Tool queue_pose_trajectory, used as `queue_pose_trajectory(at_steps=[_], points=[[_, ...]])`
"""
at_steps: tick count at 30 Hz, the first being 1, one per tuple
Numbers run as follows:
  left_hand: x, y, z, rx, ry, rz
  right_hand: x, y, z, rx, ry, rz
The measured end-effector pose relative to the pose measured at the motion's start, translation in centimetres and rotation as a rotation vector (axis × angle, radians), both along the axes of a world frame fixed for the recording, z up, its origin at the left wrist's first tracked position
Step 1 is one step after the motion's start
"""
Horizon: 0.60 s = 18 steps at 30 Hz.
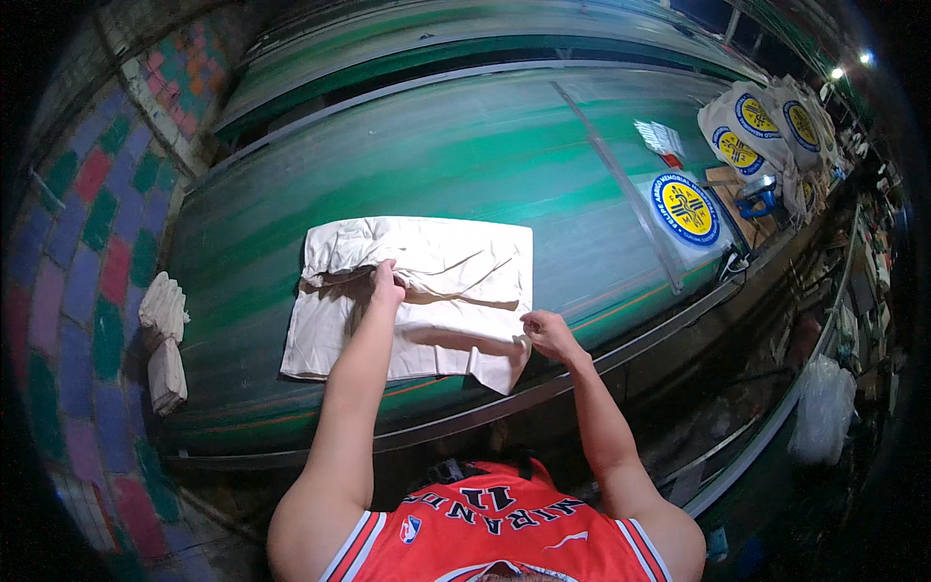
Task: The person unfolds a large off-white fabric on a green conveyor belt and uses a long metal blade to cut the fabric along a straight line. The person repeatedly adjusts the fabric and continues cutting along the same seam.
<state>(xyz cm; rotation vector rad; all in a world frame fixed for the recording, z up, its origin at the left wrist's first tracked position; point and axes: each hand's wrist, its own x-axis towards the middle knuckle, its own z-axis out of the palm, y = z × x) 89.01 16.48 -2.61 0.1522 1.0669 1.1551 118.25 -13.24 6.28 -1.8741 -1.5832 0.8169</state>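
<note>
A cream cloth [456, 330] lies spread on the long green table, wrinkled, with its far part bunched and folded over toward me. It looks like a flat fabric bag. My left hand [388, 282] reaches onto its middle, the fingers closed at the edge of the bunched fold; a shadowed gap shows beside them. At the cloth's right edge, my right hand [549, 336] is curled, with thumb and fingertips pinching the fabric. The cloth's near edge droops in soft folds close to the table's front rim.
Folded cream cloths [166, 344] rest at the table's left end. To the right lie a sheet with a round blue-and-yellow emblem [685, 213], a blue-handled tool [756, 199] and several printed cream bags [761, 126]. A metal strip [621, 175] crosses the green table [465, 145].
</note>
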Motion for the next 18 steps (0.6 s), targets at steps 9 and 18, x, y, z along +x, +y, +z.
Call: queue_pose_trajectory(at_steps=[9,18], points=[[-2.5,-11.9,3.0,0.207,0.030,-0.013,-9.4,8.7,3.9,0.263,-0.025,0.264],[-10.0,-16.7,4.2,0.217,0.239,-0.332,-20.5,11.7,0.1,0.276,-0.421,0.432]])
